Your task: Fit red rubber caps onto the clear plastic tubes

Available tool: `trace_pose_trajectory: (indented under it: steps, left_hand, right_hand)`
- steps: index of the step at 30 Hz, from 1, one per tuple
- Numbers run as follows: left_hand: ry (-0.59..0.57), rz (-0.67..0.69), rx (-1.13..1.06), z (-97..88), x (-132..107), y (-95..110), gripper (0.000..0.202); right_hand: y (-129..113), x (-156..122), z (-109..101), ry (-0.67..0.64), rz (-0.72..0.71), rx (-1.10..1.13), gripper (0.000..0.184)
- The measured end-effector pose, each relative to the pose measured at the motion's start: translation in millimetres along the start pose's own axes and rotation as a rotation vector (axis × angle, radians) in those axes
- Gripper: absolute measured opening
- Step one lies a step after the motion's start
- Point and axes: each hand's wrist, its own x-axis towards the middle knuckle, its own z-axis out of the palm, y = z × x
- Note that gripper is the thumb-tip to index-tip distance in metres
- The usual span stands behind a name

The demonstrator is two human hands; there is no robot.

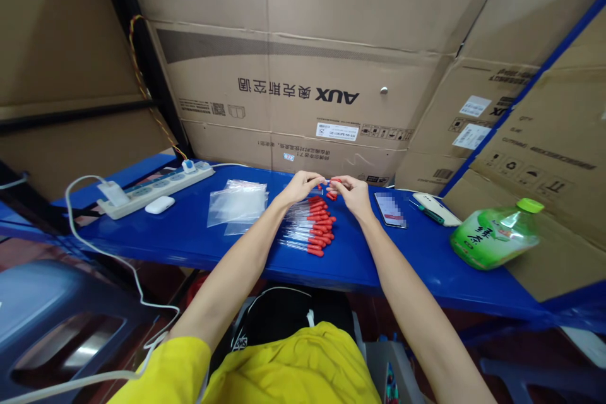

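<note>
My left hand (302,187) and my right hand (351,193) meet at the far part of the blue table (350,259), fingertips almost touching. The right fingers pinch a red rubber bulb (335,181). Closed too, the left thumb and fingers hold a thin, clear piece against it, perhaps a dropper tube; its shape is too small to make out. Just below the fingertips is more red rubber (332,196). Nearer me, several glass droppers (310,227) with red bulbs lie in a fanned row, bulbs to the right.
Clear plastic bags (239,203) lie left of the droppers. Further left are a power strip (158,188), a white earphone case (160,204) and a white cable (135,271). A phone (391,209), a green-handled tool (430,214) and a green bottle (495,237) occupy the right. Cardboard (293,69) walls the back.
</note>
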Motion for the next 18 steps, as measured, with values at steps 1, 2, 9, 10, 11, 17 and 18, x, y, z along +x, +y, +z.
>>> trace_pose_trajectory:
  steps: [1,2,9,10,11,17,18]
  left_hand:
    - [-0.002,0.0,0.008,-0.1,0.1,0.2,0.044]
    - [-0.001,0.001,0.021,-0.2,0.1,0.9,0.044]
    - [0.148,0.072,0.17,0.1,-1.7,11.5,0.034]
    - [0.16,0.08,0.184,0.2,-1.9,11.9,0.033]
    - [0.169,0.084,0.196,0.4,-1.9,12.0,0.032]
    - [0.152,0.094,0.186,1.2,-2.3,13.4,0.033]
    - [0.134,0.098,0.178,1.0,-2.6,14.1,0.034]
  right_hand:
    - [0.7,0.0,-0.3,-0.003,-0.002,-0.006,0.047]
    - [1.2,0.1,-0.7,-0.005,-0.002,-0.009,0.047]
    - [1.4,5.3,-5.6,-0.021,0.022,0.036,0.051]
    - [1.2,5.9,-5.9,-0.023,0.027,0.05,0.051]
    - [1.0,6.2,-6.2,-0.024,0.031,0.063,0.051]
    - [-2.1,4.7,-5.4,-0.027,0.039,0.108,0.048]
    - [-2.7,4.2,-5.0,-0.028,0.041,0.111,0.048]
